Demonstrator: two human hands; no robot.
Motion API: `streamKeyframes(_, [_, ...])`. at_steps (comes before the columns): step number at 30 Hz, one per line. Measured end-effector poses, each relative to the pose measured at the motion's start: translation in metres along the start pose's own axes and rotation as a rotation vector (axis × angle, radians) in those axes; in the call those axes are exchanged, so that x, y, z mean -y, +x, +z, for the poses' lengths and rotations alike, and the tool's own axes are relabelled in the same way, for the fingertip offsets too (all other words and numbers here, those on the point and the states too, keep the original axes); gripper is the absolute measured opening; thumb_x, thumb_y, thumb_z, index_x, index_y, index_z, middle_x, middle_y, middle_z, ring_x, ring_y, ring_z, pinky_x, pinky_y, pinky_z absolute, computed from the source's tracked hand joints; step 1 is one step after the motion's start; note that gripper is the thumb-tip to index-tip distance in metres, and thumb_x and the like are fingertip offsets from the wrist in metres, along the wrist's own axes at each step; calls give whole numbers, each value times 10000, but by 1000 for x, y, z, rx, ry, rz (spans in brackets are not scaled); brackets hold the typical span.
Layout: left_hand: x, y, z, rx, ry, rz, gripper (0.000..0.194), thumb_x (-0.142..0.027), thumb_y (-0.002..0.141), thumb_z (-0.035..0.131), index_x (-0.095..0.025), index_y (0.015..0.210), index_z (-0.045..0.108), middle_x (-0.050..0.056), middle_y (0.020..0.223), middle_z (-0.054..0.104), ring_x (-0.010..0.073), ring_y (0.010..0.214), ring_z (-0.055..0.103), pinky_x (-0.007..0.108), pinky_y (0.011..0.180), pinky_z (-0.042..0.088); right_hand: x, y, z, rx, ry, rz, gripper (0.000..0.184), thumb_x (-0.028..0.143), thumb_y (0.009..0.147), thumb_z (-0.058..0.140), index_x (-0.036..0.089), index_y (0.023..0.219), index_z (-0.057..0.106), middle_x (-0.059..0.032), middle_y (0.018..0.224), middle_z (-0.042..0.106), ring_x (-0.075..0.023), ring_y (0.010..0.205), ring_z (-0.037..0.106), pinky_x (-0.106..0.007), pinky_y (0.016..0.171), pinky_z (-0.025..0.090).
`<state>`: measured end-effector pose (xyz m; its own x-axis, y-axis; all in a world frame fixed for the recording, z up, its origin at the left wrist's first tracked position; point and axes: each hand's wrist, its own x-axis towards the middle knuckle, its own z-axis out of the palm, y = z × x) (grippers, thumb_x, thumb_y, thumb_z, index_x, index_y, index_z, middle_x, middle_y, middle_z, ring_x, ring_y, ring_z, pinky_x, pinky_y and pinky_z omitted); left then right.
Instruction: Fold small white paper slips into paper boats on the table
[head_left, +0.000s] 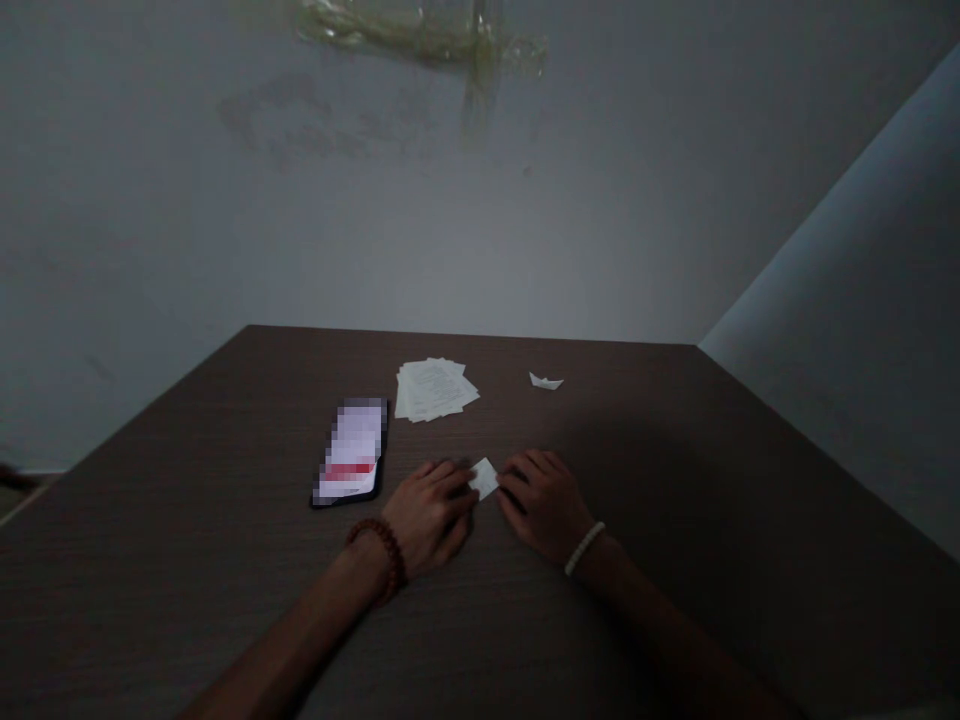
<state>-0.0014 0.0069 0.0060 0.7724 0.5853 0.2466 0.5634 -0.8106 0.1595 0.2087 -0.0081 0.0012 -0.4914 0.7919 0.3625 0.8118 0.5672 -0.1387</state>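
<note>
A small folded piece of white paper point(484, 478) lies on the dark wooden table point(225, 560) between my two hands. My left hand point(433, 515), with a brown bead bracelet at the wrist, pinches its left edge with curled fingers. My right hand point(546, 503), wearing a white bracelet, presses curled fingers on its right edge. Both hands rest on the tabletop.
A phone point(350, 451) with a lit screen lies left of my hands. A loose stack of white paper sheets point(433, 389) sits further back. A small folded paper boat point(545, 381) stands at the back right. A grey wall rises behind the table.
</note>
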Motion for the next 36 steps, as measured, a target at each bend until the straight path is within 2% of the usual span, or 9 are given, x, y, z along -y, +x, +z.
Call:
streamKeyframes(4, [0,1,-2,32,-9,1,263,-210,839,458,-185,1031,635,103,1113,606,260,1007,511,428,846,402,0,2,0,70,23,-67,297,154,857,540,223,1140,594,-91,1124,576,-233,1031,471,-379,854,373])
streamKeyframes(17, [0,1,-1,11,-43,-11,248,-212,849,460,-179,995,659,97,1108,601,257,982,506,427,835,423,2,8,5,90,-12,82,385,225,866,504,197,1248,542,-126,1192,524,-256,1071,451,-403,872,355])
streamKeyframes(20, [0,2,1,-17,-76,-33,241,-228,873,460,-191,969,678,92,1114,591,250,1000,498,420,850,421,2,8,5,91,10,98,388,223,861,514,205,1248,543,-116,1189,519,-246,1066,451,-392,878,346])
streamKeyframes(24, [2,6,11,-92,-115,-120,271,-265,914,454,-197,864,712,84,1014,612,239,984,498,398,842,421,-3,9,7,73,68,139,371,259,855,552,230,1225,562,-87,1137,533,-225,1039,459,-374,879,339])
streamKeyframes(30, [7,10,22,-143,-134,-190,197,-256,871,544,-174,756,682,64,870,613,211,859,517,350,765,427,-6,12,13,16,153,170,302,296,828,606,240,1123,631,-71,1059,559,-226,987,478,-366,843,356])
streamKeyframes(33, [8,9,25,-157,-125,-242,156,-271,855,573,-175,780,670,60,874,610,214,855,519,349,764,425,-7,12,18,-17,199,171,270,268,811,626,244,1078,651,-66,1051,566,-228,986,485,-371,843,365])
streamKeyframes(36, [10,9,26,-200,-115,-326,174,-319,818,622,-171,899,664,69,924,604,232,876,517,367,778,428,-9,13,23,-50,255,178,251,248,793,647,239,1043,661,-61,1040,580,-224,981,495,-378,854,371])
